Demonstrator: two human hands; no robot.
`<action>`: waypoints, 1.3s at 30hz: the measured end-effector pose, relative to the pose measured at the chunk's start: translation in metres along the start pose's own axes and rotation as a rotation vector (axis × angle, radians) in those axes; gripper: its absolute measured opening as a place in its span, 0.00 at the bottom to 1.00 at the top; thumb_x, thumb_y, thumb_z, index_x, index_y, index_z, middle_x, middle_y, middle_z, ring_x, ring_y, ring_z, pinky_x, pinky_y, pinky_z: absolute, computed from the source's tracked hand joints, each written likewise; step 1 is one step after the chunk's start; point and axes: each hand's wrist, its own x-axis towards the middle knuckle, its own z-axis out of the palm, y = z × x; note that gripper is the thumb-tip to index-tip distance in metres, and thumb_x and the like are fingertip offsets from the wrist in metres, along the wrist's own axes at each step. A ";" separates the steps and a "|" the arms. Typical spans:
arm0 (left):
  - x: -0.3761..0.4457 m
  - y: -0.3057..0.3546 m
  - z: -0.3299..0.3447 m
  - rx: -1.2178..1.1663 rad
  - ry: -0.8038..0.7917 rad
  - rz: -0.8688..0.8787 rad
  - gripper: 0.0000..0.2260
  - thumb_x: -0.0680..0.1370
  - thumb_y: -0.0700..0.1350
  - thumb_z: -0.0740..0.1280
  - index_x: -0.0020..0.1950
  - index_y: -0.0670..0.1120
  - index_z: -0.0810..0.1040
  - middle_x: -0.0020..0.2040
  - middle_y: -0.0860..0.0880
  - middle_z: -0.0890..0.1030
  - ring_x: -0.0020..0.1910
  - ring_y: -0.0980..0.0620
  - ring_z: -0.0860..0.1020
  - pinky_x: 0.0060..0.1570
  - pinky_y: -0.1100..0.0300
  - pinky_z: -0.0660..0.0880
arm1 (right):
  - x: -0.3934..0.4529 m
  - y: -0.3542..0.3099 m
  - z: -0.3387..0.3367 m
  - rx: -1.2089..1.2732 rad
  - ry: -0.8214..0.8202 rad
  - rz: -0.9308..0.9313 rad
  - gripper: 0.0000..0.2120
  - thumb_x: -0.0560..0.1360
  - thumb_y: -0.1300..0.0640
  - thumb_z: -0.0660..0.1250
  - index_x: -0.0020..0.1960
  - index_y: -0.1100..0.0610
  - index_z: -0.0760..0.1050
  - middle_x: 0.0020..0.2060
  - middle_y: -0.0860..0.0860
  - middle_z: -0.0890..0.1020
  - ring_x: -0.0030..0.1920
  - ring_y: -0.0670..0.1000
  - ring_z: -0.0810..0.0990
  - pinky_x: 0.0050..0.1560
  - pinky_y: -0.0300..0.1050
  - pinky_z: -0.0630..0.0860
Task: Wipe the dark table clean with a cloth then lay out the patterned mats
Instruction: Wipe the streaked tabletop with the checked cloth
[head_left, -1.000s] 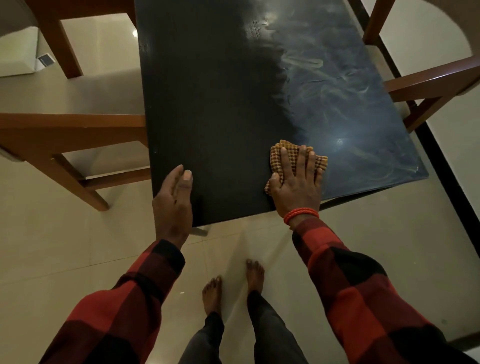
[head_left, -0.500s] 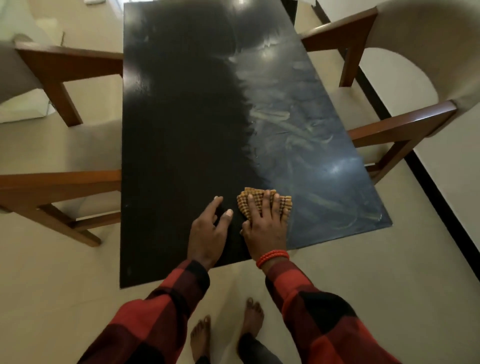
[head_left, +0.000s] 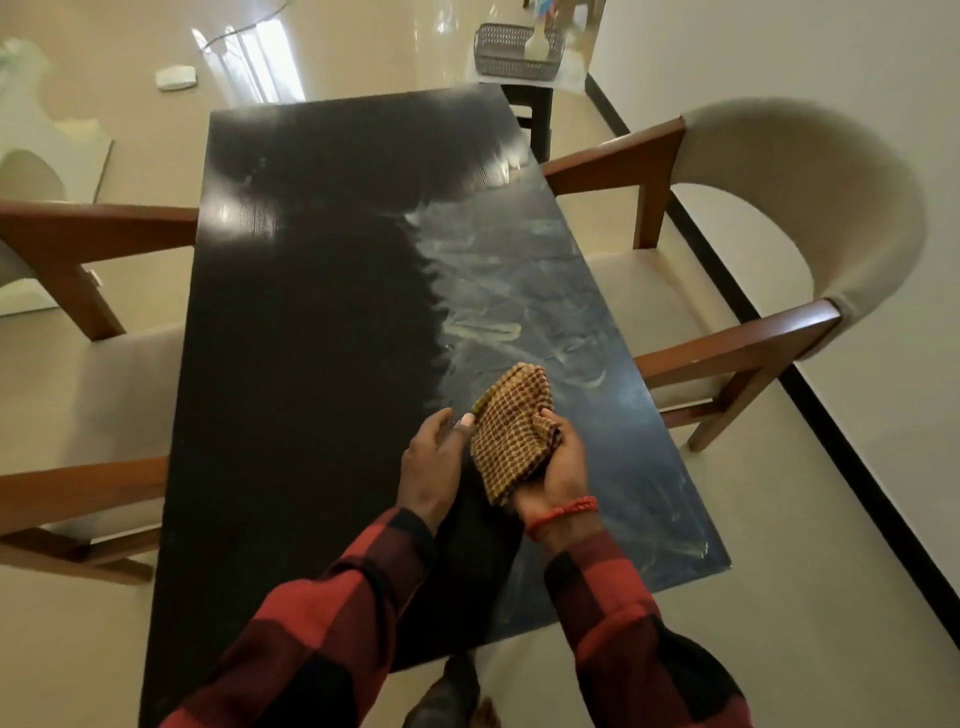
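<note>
The dark table (head_left: 311, 364) runs away from me, its left half plain black and its right half smeared with pale streaks (head_left: 509, 291). An orange checked cloth (head_left: 511, 431) is lifted off the tabletop and bunched in my right hand (head_left: 558, 473), which grips it from the right. My left hand (head_left: 434, 467) is beside it, thumb and fingertips touching the cloth's left edge. No patterned mats are in view.
Wooden armchairs with cream cushions stand on both sides: one on the right (head_left: 779, 218), one on the left (head_left: 78, 291). A grey basket (head_left: 514, 54) sits on a small table beyond the far end. My feet show below the near edge.
The cloth was pressed flat on the table under my right hand; now it is raised and bunched between both hands. My left hand came off the table edge to the cloth. The view tilted up.
</note>
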 end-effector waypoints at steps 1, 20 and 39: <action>0.011 0.006 0.002 -0.066 -0.014 -0.045 0.27 0.77 0.61 0.67 0.72 0.48 0.75 0.66 0.49 0.79 0.61 0.56 0.77 0.64 0.57 0.72 | 0.005 -0.007 0.003 0.046 -0.039 0.013 0.22 0.80 0.51 0.54 0.63 0.63 0.77 0.60 0.62 0.80 0.61 0.62 0.77 0.72 0.60 0.66; 0.225 0.116 0.054 -0.540 -0.059 -0.052 0.08 0.77 0.39 0.72 0.56 0.41 0.82 0.50 0.44 0.86 0.51 0.46 0.85 0.49 0.54 0.82 | 0.168 -0.104 0.094 -0.122 -0.146 -0.078 0.17 0.74 0.64 0.68 0.62 0.65 0.78 0.59 0.65 0.81 0.57 0.63 0.82 0.55 0.59 0.81; 0.348 0.111 0.004 0.642 0.188 0.390 0.24 0.81 0.53 0.67 0.74 0.46 0.70 0.75 0.47 0.69 0.75 0.50 0.66 0.74 0.48 0.65 | 0.464 -0.209 0.167 -2.442 -0.065 -0.780 0.52 0.70 0.20 0.46 0.82 0.51 0.44 0.81 0.54 0.44 0.80 0.56 0.41 0.77 0.59 0.37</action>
